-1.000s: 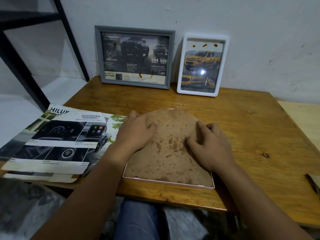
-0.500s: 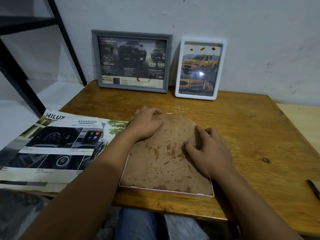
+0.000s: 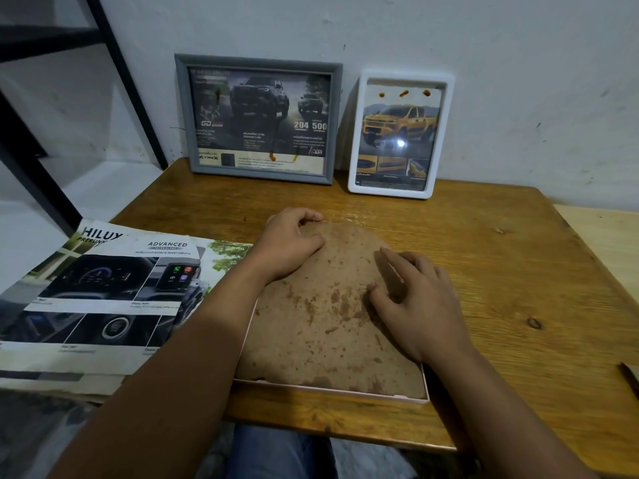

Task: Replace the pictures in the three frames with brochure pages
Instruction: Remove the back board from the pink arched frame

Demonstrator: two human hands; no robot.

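Frame [image 3: 332,388] face down under both hands, so backing [image 3: 321,305] reachable. Left hand [image 3: 290,243] fingers curled at far edge, prying; right hand [image 3: 411,299] relaxed, pressing backing steady.

- Our left hand [image 3: 288,242] curls at the brown backing board's [image 3: 325,319] far edge.
- Our right hand [image 3: 420,302] rests on it, fingers bent.
- The pink frame [image 3: 332,390] lies face down on the wooden table [image 3: 501,271].

On the table [image 3: 501,271], a face-down frame [image 3: 328,323] lies at the front under both hands, brochure pages [image 3: 103,295] to its left, two upright frames [image 3: 257,119] [image 3: 401,133] side by side behind, against the wall
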